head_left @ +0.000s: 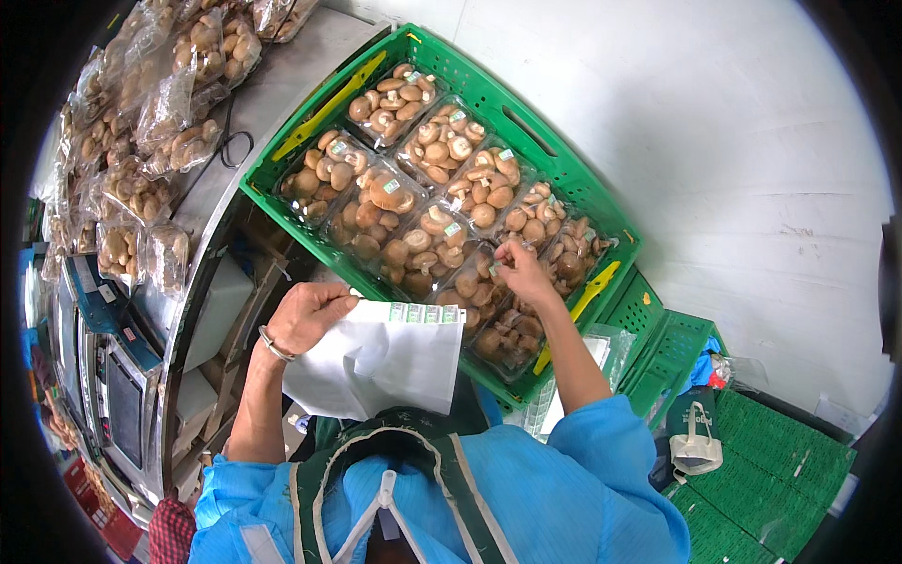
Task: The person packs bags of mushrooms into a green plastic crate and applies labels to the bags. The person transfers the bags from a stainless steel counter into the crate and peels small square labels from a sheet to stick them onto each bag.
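Nearest the wearer, a white backing sheet [381, 357] is held up by the left hand [305, 315], whose grip is clamped on the sheet's upper left corner. A row of small green-and-white stickers [427, 313] is seen along the sheet's top edge. A metal bangle [273, 345] is worn on the left wrist.

Just beyond the sheet, the right hand [522, 273] is lowered over a clear pack of brown mushrooms [512, 334] at the near right end of a green plastic crate [554, 160]. Its fingertips are pinched together against the pack's film; whether a sticker is caught between them cannot be told.

The crate is filled with two rows of such packs, and most of them are already marked with a small sticker on top. The crate is rested at a slant on a metal bench [282, 85].

Farther left, loose bags of mushrooms [155, 113] are piled along the bench. At the lower right, more green crates [780, 461] are stacked on the floor.
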`<action>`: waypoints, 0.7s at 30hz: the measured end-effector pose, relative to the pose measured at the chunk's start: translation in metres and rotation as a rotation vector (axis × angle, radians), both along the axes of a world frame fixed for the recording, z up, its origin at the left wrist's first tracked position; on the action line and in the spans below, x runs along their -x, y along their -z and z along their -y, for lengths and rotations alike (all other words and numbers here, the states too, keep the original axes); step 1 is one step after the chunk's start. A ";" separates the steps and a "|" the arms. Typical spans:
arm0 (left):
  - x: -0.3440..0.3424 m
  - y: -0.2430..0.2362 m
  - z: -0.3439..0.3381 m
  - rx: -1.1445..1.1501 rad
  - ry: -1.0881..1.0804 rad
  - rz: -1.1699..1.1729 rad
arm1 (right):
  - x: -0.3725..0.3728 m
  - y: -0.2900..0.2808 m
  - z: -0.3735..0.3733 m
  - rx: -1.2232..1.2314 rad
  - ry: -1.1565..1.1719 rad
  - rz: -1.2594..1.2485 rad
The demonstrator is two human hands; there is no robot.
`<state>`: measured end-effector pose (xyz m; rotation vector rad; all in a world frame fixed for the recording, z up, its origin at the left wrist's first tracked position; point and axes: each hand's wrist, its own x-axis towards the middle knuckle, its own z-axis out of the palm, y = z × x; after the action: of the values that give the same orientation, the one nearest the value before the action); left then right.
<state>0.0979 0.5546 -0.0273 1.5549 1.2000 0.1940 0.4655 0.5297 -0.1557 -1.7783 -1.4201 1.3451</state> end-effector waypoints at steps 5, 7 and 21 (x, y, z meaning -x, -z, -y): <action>-0.016 -0.002 -0.004 -0.082 0.041 0.026 | 0.015 0.019 0.004 -0.305 -0.071 0.494; -0.022 -0.013 -0.004 -0.075 0.029 0.019 | 0.019 0.006 0.002 -0.311 0.014 0.569; -0.049 -0.015 -0.008 -0.244 0.150 0.007 | 0.082 -0.140 0.011 -0.517 -0.434 0.189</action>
<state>0.1465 0.5625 -0.0125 1.8474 1.0791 0.2543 0.3836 0.5183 -0.0156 -1.3240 -2.1177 0.8831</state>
